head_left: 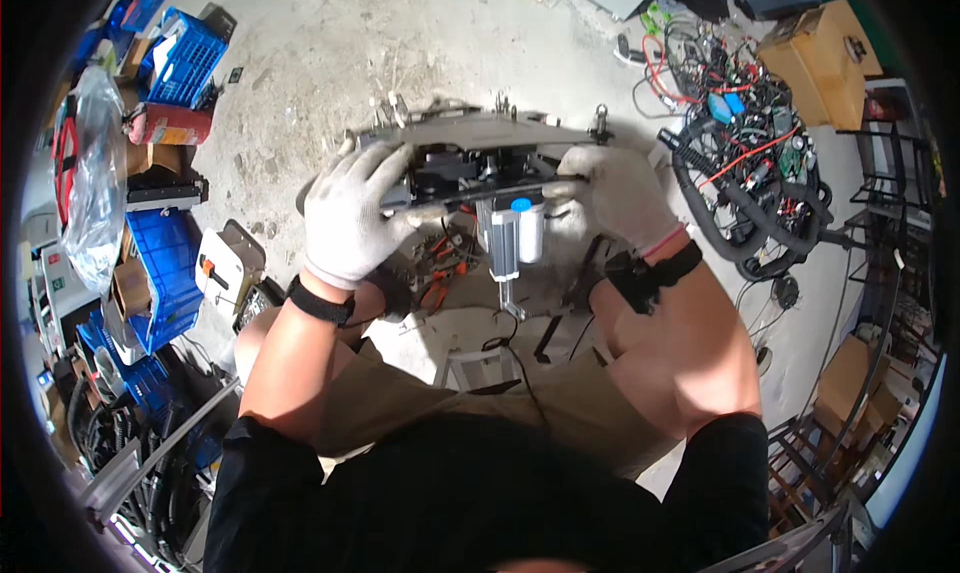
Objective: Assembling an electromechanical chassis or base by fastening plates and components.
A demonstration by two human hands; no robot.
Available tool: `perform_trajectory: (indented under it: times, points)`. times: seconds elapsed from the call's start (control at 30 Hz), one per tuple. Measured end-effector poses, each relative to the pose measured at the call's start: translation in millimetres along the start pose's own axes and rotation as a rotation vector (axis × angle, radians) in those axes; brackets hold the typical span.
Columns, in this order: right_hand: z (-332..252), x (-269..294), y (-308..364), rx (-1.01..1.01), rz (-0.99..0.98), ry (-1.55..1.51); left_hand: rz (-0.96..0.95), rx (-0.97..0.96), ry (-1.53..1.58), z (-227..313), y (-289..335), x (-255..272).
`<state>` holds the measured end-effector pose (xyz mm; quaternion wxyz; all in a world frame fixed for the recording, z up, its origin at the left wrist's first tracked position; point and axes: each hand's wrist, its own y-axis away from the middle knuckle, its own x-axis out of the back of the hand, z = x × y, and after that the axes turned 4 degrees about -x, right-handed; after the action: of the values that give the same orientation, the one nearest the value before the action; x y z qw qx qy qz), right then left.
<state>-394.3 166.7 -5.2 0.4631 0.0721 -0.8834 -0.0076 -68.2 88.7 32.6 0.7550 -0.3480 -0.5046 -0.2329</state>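
Observation:
A mechanical assembly with a broad grey metal plate and dark parts under it is held up in front of me, between both hands. My left hand, in a white glove, grips its left end with the fingers over the edge and the thumb below. My right hand, gloved too, is closed on the right end. From its near side hangs a silver motor-like body. Beside that is a white cylinder with a blue cap. My hands partly hide both ends of the assembly.
Orange-handled pliers lie among tools on the floor below. A tangled heap of cables and circuit boards spreads at the right, with a black corrugated hose. Blue crates and a white container stand left; a cardboard box stands far right.

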Motion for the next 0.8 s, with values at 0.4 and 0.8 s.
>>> perform_trajectory:
  times: [0.4, 0.8]
  points:
    - [11, 5, -1, -0.218, 0.018, -0.101, 0.116, -0.176, -0.083, -3, -38, -10]
    - [-112, 3, 55, -0.431, 0.167, -0.450, 0.160, -0.132, -0.180, -6, -80, -17]
